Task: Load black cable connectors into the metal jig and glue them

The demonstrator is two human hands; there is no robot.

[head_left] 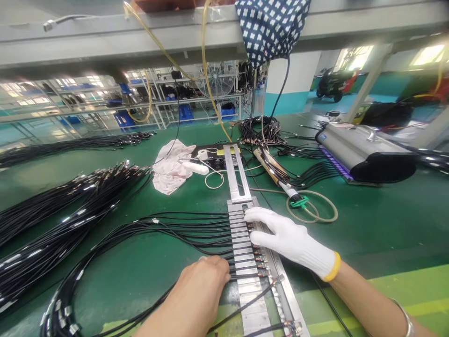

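A slotted metal fixture (242, 248) runs away from me on the green table, with several black cables (196, 224) lying side by side across it. Their metal end fittings (261, 267) line up along its right side. My bare left hand (205, 283) is closed on a black cable just left of the fixture; its fingertips are partly hidden. My right hand (294, 238), in a white glove, stretches over the far fittings, thumb and fingers apart and touching the row. Nearer to me, a loose cable end (277, 281) lies slantwise across the fixture.
Black cable bundles (87, 206) cover the left side. A pinkish cloth (171, 166) lies beside a black box (215, 159) beyond the fixture. A glue syringe with a green clip (299, 202) lies to the right, near a silver lamp unit (365, 150) glowing purple. An overhead beam (175, 35) crosses above.
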